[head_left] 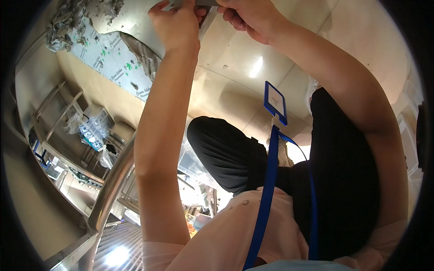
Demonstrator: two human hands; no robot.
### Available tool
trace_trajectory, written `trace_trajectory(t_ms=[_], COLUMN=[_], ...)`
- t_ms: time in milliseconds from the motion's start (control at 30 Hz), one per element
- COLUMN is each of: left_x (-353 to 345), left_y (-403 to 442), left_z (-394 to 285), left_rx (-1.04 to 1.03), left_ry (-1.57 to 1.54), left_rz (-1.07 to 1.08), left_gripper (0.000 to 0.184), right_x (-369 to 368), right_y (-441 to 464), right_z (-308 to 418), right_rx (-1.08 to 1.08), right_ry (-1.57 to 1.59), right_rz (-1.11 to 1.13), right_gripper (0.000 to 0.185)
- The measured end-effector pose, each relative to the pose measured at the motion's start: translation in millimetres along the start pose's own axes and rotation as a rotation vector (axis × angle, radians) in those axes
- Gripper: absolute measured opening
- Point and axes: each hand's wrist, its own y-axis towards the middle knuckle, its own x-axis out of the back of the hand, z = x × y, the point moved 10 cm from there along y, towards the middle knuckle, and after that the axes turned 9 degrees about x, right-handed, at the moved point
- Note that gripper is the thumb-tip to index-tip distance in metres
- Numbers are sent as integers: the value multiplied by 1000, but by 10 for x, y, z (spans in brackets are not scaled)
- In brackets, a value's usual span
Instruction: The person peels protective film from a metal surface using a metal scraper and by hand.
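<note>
Strip (207, 2) held at twelve o'clock

The grey, flat piece lies at the top edge of the head view, partly cut off. The left hand (177, 21), just left of twelve o'clock, is clamped on it with bent fingers; the right hand (247, 17), toward one o'clock, is clamped on its other side, thumb against it. The fingertips are partly out of view.

At ten to eleven o'clock, beside the left forearm, lies a pale sheet (107, 58) printed with green leaves and "Chinese kitchen", with crumpled grey-brown film (61, 27) along its upper left. Tiles (230, 74) spread below the hands. A blue-framed badge (275, 103) hangs from a blue lanyard (267, 180) near one o'clock, between bent knees in black trousers (226, 149). At nine o'clock, clear plastic bags (100, 121) sit beside a metal frame (58, 101); a thick metal rail (113, 192) curves at eight o'clock.
</note>
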Motion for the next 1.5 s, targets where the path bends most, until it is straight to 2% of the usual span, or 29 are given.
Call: trace_trajectory(t_ms=[33, 167, 233, 433, 533, 733, 833, 1033, 1233, 1333, 1433, 1500], left_x=[-10, 1, 76, 122, 95, 149, 151, 25, 18, 29, 67, 97], left_y=[7, 53, 182, 210, 173, 261, 234, 97, 116, 77, 117, 171], left_z=[-5, 17, 95, 120, 83, 131, 116, 63, 23, -18, 10, 11], left_rx=[13, 12, -46, -85, -140, -66, -55, -12, -56, -132, -107, -49], left_ry=[-15, 20, -20, -112, -139, -77, -43, -107, -101, -142, -217, -253], left_rz=[-23, -18, 56, 98, 114, 125, 106, 51, 61, 80, 88, 112], left_gripper=[37, 41, 44, 44, 45, 44, 41, 37, 35, 35, 33, 30], right_x=[-5, -10, -5, -94, -105, -195, -187, -106, -69, -24, 33, 140], right_y=[4, -2, 1, -106, -100, -145, -155, -48, 59, 39, -139, -204], right_z=[12, 72, 73, -118, -115, -178, -157, -38, 16, 96, 182, 176], right_rx=[0, 29, 65, -85, -43, -144, -134, -19, 13, 106, 238, 219], right_ry=[14, -71, -133, 256, 93, 199, 220, 157, 61, -170, -283, -281], right_rz=[2, -1, -1, 18, 61, 44, -49, -137, -94, -28, 84, 143], right_gripper=[24, 25, 25, 25, 26, 21, 21, 22, 22, 35, 27, 26])
